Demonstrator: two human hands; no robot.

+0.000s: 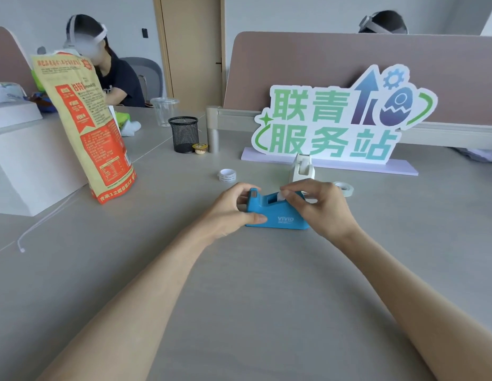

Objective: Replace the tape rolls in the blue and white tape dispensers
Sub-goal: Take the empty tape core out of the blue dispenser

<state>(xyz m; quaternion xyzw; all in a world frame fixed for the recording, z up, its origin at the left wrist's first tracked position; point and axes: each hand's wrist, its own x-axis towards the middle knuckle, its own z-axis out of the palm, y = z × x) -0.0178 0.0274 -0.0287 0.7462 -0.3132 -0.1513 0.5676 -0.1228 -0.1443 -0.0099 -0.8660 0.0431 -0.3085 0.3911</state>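
The blue tape dispenser (277,215) stands on the grey table in the middle of the head view. My left hand (233,206) grips its cutter end, thumb on the near side. My right hand (316,207) covers the roll end, its fingertips pinching a white tape roll (281,196) that sits in the dispenser's slot, mostly hidden. Behind it the white tape dispenser (302,169) stands upright. A loose white-cored tape roll (227,176) lies at the left, and a clear tape roll (345,187) lies just past my right hand.
A colourful sign (335,119) on a lilac base stands behind the dispensers. A tall yellow and red bag (88,127), a black mesh pen cup (183,134), a small jelly cup (199,148) and white boxes (25,160) are to the left. Two people sit beyond.
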